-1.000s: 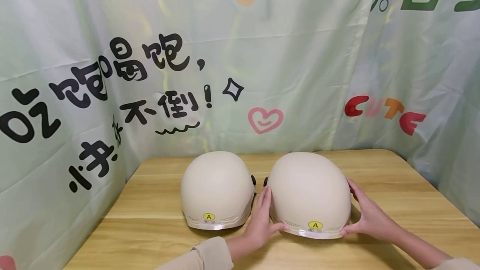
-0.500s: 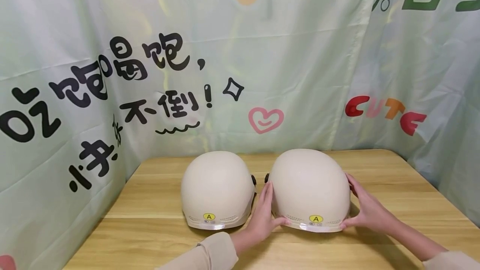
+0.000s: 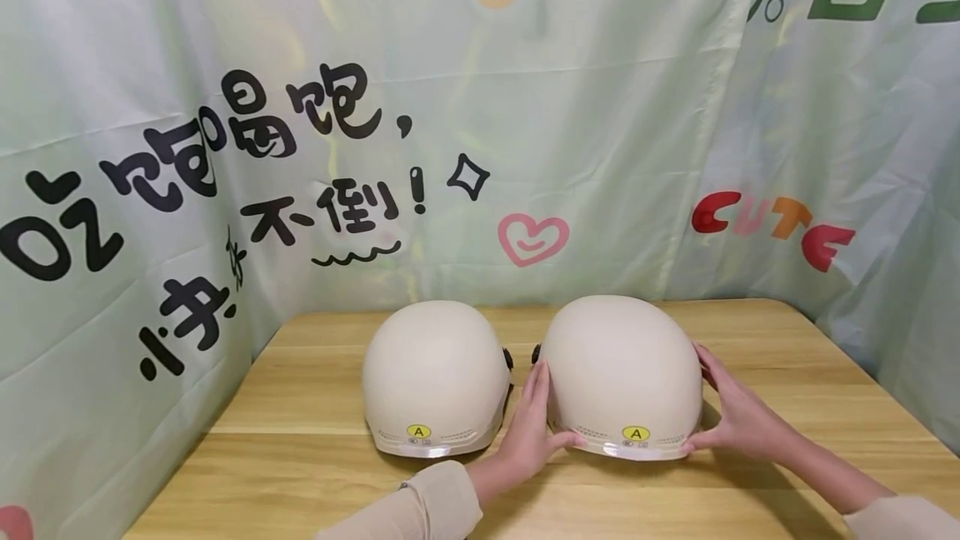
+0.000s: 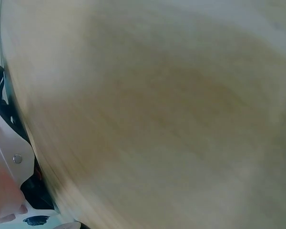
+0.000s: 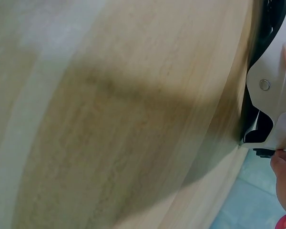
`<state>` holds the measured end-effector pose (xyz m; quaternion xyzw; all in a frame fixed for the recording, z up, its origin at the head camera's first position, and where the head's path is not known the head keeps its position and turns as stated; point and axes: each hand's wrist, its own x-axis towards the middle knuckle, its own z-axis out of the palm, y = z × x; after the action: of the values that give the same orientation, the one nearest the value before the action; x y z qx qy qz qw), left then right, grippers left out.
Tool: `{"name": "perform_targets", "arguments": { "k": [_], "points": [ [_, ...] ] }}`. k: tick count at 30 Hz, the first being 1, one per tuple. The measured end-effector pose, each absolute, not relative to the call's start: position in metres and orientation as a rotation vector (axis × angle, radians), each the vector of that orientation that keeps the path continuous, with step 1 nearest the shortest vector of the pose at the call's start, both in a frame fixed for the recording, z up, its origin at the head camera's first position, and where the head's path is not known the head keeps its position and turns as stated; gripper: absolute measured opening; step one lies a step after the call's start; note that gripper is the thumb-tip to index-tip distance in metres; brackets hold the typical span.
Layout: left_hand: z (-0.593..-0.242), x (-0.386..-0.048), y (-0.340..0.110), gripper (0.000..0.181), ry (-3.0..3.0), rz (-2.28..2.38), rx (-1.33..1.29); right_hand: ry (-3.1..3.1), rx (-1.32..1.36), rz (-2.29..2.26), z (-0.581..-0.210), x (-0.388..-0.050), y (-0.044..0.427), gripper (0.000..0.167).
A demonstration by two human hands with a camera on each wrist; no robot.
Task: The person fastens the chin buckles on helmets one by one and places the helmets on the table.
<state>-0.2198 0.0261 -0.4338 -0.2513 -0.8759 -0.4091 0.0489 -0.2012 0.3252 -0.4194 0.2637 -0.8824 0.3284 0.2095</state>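
Observation:
Two cream helmets stand side by side in the head view, each with a round yellow "A" sticker and a shiny strip along the front edge. The right-hand helmet (image 3: 622, 373) is held from both sides. My left hand (image 3: 525, 433) lies along its left side, thumb on the front rim. On the other side my right hand (image 3: 738, 422) grips it, fingers partly hidden behind the shell and thumb at the front corner. The left-hand helmet (image 3: 433, 373) is beside my left hand, untouched as far as I see. Both wrist views catch the held helmet's riveted side (image 4: 20, 155) and dark lining.
The wooden table (image 3: 300, 407) runs under both helmets. A pale green printed curtain (image 3: 600, 148) with black characters, a pink heart and the word CUTE hangs behind and at both sides. Beige sleeves (image 3: 442, 498) cover my forearms.
The right-hand helmet has moved slightly away from me and a little to the right, with both hands on it. The left-hand helmet has stayed in place.

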Motion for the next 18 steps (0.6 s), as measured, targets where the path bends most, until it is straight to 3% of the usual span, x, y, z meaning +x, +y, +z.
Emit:
{"name": "perform_targets", "arguments": {
  "k": [10,18],
  "points": [
    [-0.416,-0.214,0.020,0.106,-2.654,-1.259,-0.716,-2.565,0.613,0.795,-0.406,-0.196,0.324,0.128],
    [-0.374,-0.221,-0.008,0.064,-2.371,-1.208,-0.841,-2.503,0.448,0.722,-0.368,-0.191,0.332,0.084]
  ]
}}
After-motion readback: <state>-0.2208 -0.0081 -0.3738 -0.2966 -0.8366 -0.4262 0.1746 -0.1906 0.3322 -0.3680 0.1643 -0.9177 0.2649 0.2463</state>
